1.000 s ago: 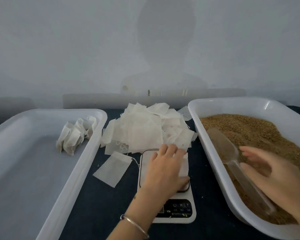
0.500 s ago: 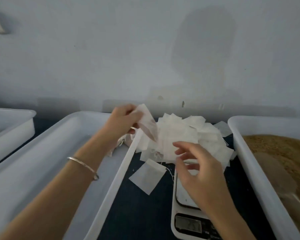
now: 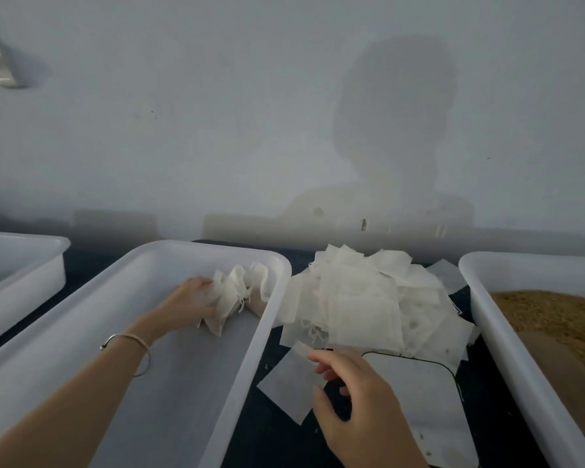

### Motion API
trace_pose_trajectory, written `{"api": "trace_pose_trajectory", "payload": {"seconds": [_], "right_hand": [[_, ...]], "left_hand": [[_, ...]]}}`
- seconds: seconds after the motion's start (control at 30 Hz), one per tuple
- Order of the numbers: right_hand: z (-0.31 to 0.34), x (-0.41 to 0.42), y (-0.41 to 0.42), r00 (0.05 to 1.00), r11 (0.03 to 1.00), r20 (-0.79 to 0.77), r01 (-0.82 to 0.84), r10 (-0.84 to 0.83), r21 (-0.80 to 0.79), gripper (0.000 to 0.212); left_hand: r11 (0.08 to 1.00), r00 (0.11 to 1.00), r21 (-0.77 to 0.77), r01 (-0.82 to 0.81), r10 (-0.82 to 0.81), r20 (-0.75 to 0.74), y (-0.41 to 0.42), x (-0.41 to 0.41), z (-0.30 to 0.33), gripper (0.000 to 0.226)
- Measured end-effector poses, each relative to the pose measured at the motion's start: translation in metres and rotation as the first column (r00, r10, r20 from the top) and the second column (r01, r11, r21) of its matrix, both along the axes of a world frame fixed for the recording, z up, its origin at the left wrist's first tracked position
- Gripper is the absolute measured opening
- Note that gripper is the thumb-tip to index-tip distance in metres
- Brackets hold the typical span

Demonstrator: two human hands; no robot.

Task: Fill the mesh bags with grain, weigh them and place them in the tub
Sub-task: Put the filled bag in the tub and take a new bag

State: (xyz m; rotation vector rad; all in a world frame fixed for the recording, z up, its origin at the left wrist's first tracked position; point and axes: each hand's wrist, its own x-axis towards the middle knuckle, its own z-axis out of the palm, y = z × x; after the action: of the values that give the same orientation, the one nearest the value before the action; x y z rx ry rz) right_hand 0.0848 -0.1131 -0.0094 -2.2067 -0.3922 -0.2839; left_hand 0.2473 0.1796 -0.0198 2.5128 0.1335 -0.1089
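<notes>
My left hand (image 3: 191,304) reaches into the white tub (image 3: 183,383) and holds a filled mesh bag (image 3: 217,319) down against a small cluster of filled mesh bags (image 3: 247,288) at the tub's far end. My right hand (image 3: 358,403) hovers with loosely curled fingers over a single flat empty bag (image 3: 287,386) on the dark table, fingertips at its edge. A heap of empty mesh bags (image 3: 362,298) lies behind the white scale (image 3: 419,393). Brown grain (image 3: 554,315) fills the right tub (image 3: 487,319).
A second white tub (image 3: 21,268) stands at the far left. A pale wall runs close behind the table. The scale's plate is bare and its display is hidden by my right arm.
My left hand carried the filled bag from the scale over the tub rim and lowered it beside the other filled bags. My right hand left the grain tub and came down to the single empty bag.
</notes>
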Motion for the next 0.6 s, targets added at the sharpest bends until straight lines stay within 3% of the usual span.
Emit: {"api": "trace_pose_trajectory", "payload": {"seconds": [0.03,0.1,0.2,0.3,0.5,0.6], "right_hand": [[-0.001,-0.001,-0.002,1.000,1.000,0.009,0.002,-0.002,0.006,0.035],[-0.003,-0.005,-0.004,1.000,1.000,0.030,0.004,-0.004,0.022,0.035],[-0.005,-0.008,-0.005,0.998,0.999,0.065,0.022,-0.023,0.028,0.039],[-0.005,-0.009,-0.006,0.997,1.000,0.080,0.013,-0.014,0.009,0.039],[-0.003,-0.009,-0.003,1.000,0.999,0.014,-0.009,0.009,-0.035,0.034],[-0.004,-0.008,-0.002,0.998,0.994,-0.053,-0.047,0.042,-0.098,0.030]], "left_hand": [[1.000,0.999,-0.013,0.001,-0.001,-0.043,0.001,-0.004,-0.001,0.093],[1.000,0.998,0.001,-0.006,0.006,-0.063,0.006,-0.007,-0.007,0.131],[0.983,0.989,0.109,-0.146,0.148,-0.008,0.004,-0.010,-0.021,0.152],[0.967,0.967,0.045,-0.252,0.250,0.047,-0.001,-0.004,-0.027,0.141],[0.925,0.920,-0.164,-0.344,0.367,0.139,0.001,0.010,-0.034,0.071],[0.858,0.865,-0.319,-0.402,0.471,0.176,0.005,0.012,-0.040,0.056]]}}
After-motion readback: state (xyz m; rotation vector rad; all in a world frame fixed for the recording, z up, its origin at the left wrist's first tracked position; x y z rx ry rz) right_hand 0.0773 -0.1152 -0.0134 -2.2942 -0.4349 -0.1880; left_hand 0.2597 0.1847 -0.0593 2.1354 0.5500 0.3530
